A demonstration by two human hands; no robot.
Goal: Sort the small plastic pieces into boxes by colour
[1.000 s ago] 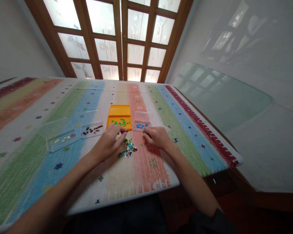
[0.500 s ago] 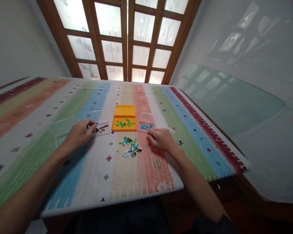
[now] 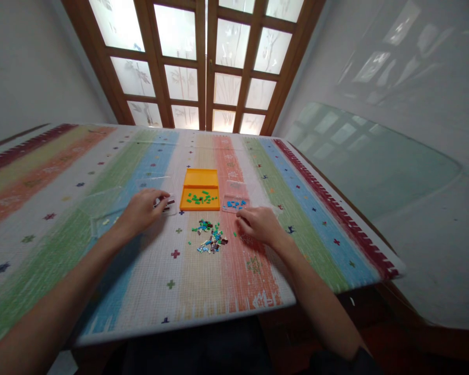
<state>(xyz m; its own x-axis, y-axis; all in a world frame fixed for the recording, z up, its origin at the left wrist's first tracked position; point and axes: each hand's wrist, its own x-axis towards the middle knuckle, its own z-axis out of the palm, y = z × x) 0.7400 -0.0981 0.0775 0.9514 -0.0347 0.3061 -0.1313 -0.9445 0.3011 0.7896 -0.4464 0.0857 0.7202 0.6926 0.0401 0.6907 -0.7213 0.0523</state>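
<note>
My left hand (image 3: 145,209) hovers over a clear plastic box (image 3: 174,211) with dark brown bricks in it, hiding much of it. Its thumb and fingers are drawn together; whatever is between them is too small to make out. My right hand (image 3: 258,224) rests at the near edge of another clear box (image 3: 223,210), which holds blue bricks (image 3: 234,204). Its fingers are curled closed and their tips hide any small thing in them. Between the two boxes lies an open yellow case (image 3: 200,208) with green bricks (image 3: 198,198). Nearer me is a mixed pile of tiny bricks (image 3: 213,239).
A striped cloth (image 3: 152,291) covers the table. Left of my left forearm, another clear container (image 3: 96,226) holds a few pale pieces. A single green brick (image 3: 235,234) lies apart, right of the pile. Wooden glazed doors (image 3: 207,67) stand behind the table.
My left hand has moved right, further over the box of brown bricks; the dark piece seen earlier at its fingertips no longer shows. My right hand has stayed nearly still. The view has shifted slightly.
</note>
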